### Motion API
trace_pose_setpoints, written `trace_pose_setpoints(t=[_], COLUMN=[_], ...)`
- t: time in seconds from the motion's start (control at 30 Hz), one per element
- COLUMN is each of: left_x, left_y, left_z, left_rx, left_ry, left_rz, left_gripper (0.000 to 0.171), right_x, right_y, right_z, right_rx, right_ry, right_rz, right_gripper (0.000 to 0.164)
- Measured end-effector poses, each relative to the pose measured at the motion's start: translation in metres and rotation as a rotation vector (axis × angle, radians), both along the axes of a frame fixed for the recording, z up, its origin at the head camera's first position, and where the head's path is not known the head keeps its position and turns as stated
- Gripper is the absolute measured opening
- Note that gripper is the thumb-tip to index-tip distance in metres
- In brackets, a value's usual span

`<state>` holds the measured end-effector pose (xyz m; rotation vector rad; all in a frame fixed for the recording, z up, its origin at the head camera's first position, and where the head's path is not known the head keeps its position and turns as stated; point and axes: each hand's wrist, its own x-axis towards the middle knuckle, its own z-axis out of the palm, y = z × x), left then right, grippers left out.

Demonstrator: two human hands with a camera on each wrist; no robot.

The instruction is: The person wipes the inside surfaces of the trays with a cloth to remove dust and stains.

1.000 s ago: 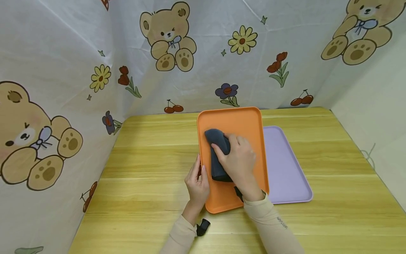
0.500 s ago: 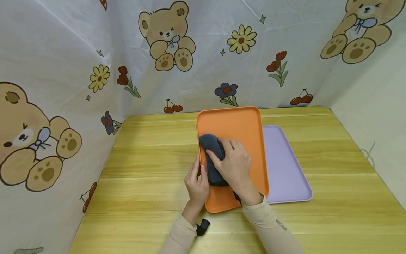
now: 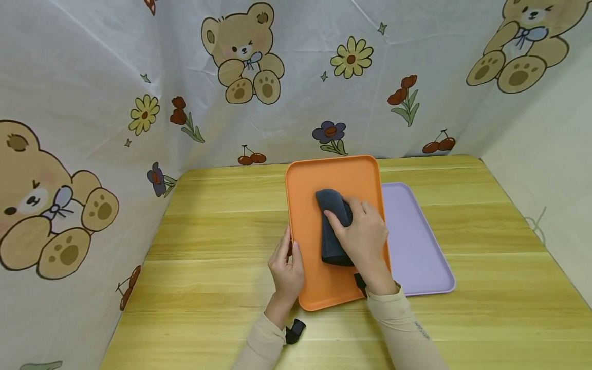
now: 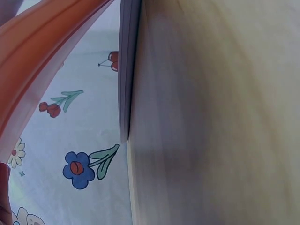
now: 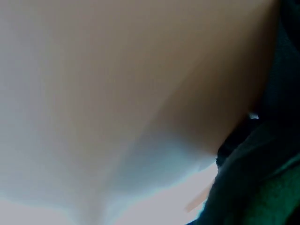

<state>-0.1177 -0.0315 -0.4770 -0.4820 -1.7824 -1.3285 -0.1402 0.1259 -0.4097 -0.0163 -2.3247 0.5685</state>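
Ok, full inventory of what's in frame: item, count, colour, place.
orange tray: 1, orange, tilted up off the table, left edge in the left hand
cloth: 1, dark grey-blue, against the orange tray's face, under the right hand
lilac tray: 1, pale purple, on the table, partly hidden behind the orange tray
table: 1, yellowish wood grain, below everything
printed fabric: at least 1, whitish with bears, flowers, cherries, behind and left
cord: 1, pale, far right
wrist devices: 2, black, one at each wrist
sleeves: 2, beige, on both forearms
left hand: 1, bare, gripping the orange tray
right hand: 1, bare, fingers round the cloth
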Motion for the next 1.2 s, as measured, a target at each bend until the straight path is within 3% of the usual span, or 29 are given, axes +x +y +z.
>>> trace_pose_setpoints(t=[0.8,1.2], left_x=[0.002,0.000], left_y=[-0.002,0.000], left_z=[0.001,0.003], left_rx=[0.013,0.021], left_ry=[0.022,0.035], left_rz=[-0.020,-0.034], left_gripper=[0.044,0.043], right_x=[-0.001,0.002], right_y=[0.049,0.037], right_z=[-0.010,-0.007], right_rx=[-0.181,-0.153], right_ry=[-0.232,-0.215], right_rz=[-0.213,-0.188], right_gripper=[0.055,0.056])
